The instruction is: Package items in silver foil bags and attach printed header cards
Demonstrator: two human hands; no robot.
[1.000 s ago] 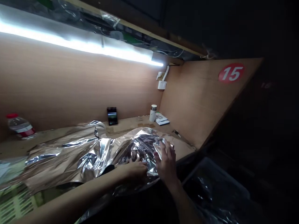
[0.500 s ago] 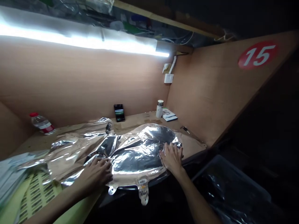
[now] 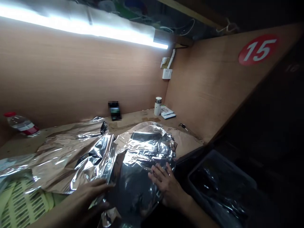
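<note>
A shiny, flat foil balloon point(image 3: 135, 164) lies across the front of the table, its near part hanging over the edge. My right hand point(image 3: 167, 186) rests on its right side with fingers spread. At its left edge is my left hand point(image 3: 95, 191), fingers stretched out and somewhat blurred; whether it touches the foil I cannot tell. More crumpled, copper-tinted foil point(image 3: 61, 158) spreads over the table to the left. Below the left hand a small shiny tab point(image 3: 110, 217) sticks out of the balloon's near edge.
Left, a yellow slotted basket point(image 3: 26, 201) stands by the table, with a red-capped bottle point(image 3: 23, 125) behind. A phone point(image 3: 114, 110), white flask point(image 3: 157, 106) and booklets point(image 3: 167, 111) line the back. A dark, plastic-lined bin point(image 3: 220, 186) sits lower right.
The balloon has been drawn toward me and its near part now dips over the edge. My right hand has moved nearer and lower. The view has shifted right.
</note>
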